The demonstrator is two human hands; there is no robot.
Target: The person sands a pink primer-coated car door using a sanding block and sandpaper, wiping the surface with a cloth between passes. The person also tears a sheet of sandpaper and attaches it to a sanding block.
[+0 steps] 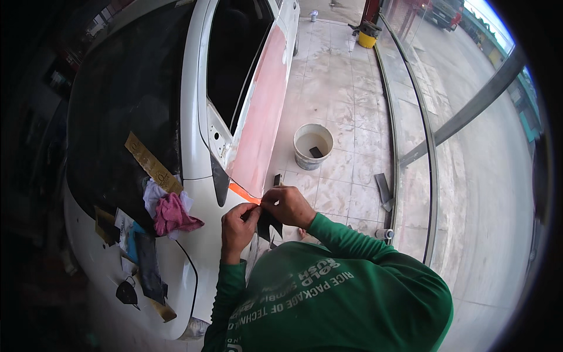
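My left hand [237, 229] and my right hand [287, 205] meet at the lower front corner of the pink-patched door [258, 117] of a white car. Their fingertips pinch at the end of a bright orange strip, apparently tape [240, 190], along the panel edge. Dark pieces [267, 226] hang just below my hands; whether I hold them is unclear. Left of my hands, a pink cloth [176, 214], a tan strip [149, 158], sunglasses [126, 291] and other sheets lie on the car.
A white bucket [312, 132] of cloudy water stands on the tiled floor beside the car. A yellow bucket [368, 40], a small can [384, 234] and dark strips [382, 188] sit along a glass wall [407, 88]. A red vehicle [443, 14] is outside.
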